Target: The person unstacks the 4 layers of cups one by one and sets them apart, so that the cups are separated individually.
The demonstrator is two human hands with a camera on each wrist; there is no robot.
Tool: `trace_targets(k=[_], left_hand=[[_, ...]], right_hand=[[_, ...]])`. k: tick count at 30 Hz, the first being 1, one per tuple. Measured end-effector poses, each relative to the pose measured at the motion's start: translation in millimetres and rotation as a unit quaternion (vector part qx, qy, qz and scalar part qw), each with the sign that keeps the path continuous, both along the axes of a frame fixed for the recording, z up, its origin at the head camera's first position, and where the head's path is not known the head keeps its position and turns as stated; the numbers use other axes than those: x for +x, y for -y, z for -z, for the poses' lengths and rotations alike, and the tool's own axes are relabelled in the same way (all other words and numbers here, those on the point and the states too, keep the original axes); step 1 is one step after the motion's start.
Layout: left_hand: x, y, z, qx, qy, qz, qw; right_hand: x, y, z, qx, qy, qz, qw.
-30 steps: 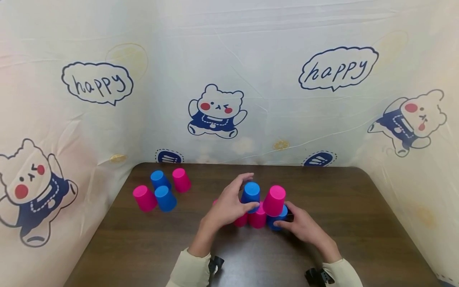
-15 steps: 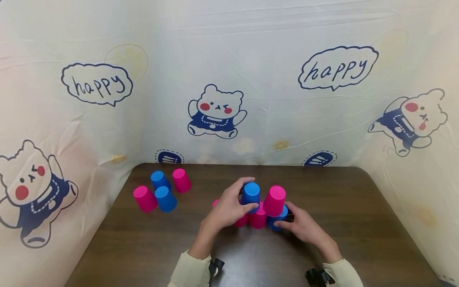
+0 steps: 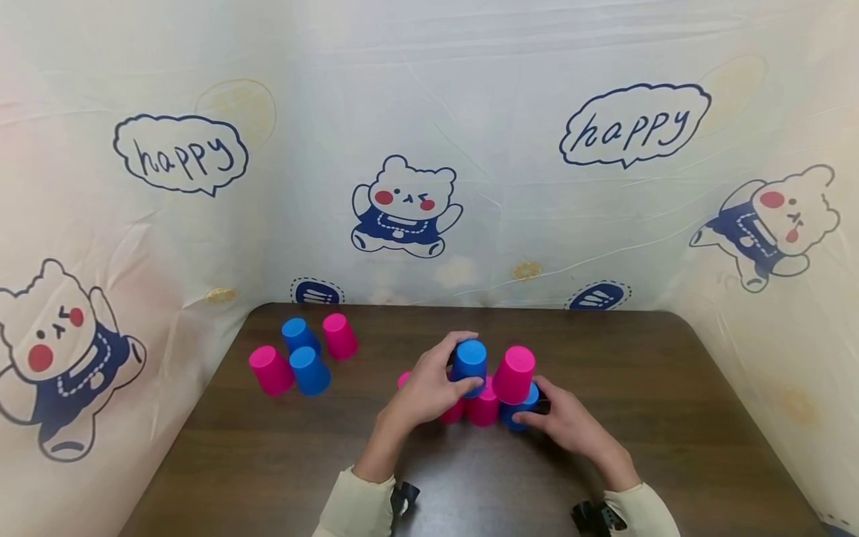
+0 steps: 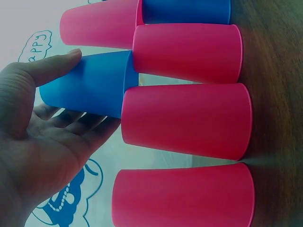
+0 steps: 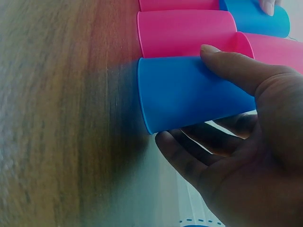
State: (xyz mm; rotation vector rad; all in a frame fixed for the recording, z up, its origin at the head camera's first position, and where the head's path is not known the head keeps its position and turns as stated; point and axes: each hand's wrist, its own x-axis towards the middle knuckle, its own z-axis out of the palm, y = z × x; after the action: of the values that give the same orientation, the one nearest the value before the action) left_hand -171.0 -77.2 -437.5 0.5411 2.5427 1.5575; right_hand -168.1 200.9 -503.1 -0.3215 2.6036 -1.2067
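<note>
My left hand (image 3: 424, 386) holds an upside-down blue cup (image 4: 90, 87) between thumb and fingers. Its rim sits across two pink cups in the row below, the nearer pink cup (image 4: 187, 120) and the pink cup beside it (image 4: 189, 52). To its right, an upside-down pink cup (image 3: 514, 375) tops the same row. At the row's right end stands another blue cup (image 5: 189, 92), with my right hand (image 3: 570, 424) around it, thumb on one side and fingers on the other. A further pink cup (image 4: 184, 196) stands at the row's left end, mostly hidden by my left hand in the head view.
Two pink cups, one in front (image 3: 271, 371) and one behind (image 3: 340, 337), stand at the table's left with two blue cups, the nearer (image 3: 310, 371) and the farther (image 3: 300, 335). The brown table (image 3: 637, 365) meets a printed cloth (image 3: 496, 149) at its back edge.
The fingers of my left hand have come down slightly over the upper blue cup. The cups and my right hand look unmoved.
</note>
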Motion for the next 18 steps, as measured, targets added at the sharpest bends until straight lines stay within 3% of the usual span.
trace_targets(k=[11,18], left_hand=[[-1.1,1.2,-2.7,0.000,0.005,-0.007,1.0000],[-4.6,14.1,-9.2,0.008,-0.006,-0.037,0.9993]], right_hand=[[-0.2,0.5,0.0,0.003,0.001,0.002,1.0000],[0.5,0.5,-0.1,0.002,0.003,0.005,1.0000]])
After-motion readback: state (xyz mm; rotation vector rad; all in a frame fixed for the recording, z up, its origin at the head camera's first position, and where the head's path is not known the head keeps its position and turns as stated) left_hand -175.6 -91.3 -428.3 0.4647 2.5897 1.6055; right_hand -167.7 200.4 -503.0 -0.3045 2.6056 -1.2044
